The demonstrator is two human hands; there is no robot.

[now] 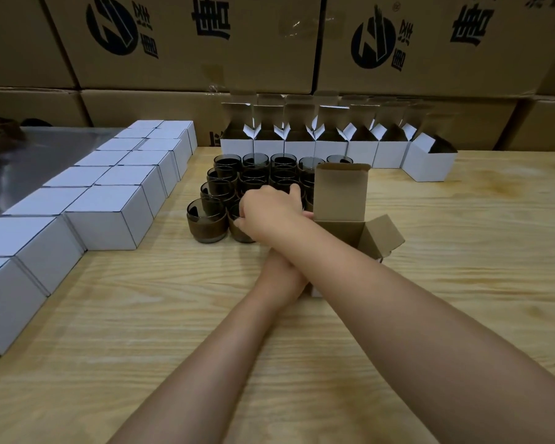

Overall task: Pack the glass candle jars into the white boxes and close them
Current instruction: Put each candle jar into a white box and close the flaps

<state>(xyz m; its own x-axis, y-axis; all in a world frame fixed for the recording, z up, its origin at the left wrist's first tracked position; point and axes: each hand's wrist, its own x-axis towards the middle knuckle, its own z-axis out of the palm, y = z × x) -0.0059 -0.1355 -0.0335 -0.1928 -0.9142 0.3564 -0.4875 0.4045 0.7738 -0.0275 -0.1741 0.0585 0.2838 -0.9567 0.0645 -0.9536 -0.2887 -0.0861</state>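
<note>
The glass candle jar (242, 232) you are after stands in the front row of the cluster, right under your right hand (269, 209), whose fingers (293, 191) curl down over its rim with the thumb against its near side. Just left of those fingers stands another front-row jar (207, 219), dark glass with a brown band round its lower half and no writing that can be made out. Beyond your fingertips the remaining jars (257, 168) stand packed in rows, touching one another. Just right of your fingers sits the open box (340, 231), brown inside, its lid flap upright and a side flap folded outward. Your left hand (292, 280) lies under your crossed right forearm at the box's near corner; how its fingers lie you cannot tell. Well left of your fingers, the closed white boxes (109, 216) run in two plain, unlabelled rows. Past the jars, a row of open white boxes (330, 152) stands with flaps up. Everything rests on the wooden table (173, 299). Behind it rise brown cartons (189, 68), each printed with a dark round logo (111, 24) and bold Chinese characters, all upside down from where you stand.
</note>
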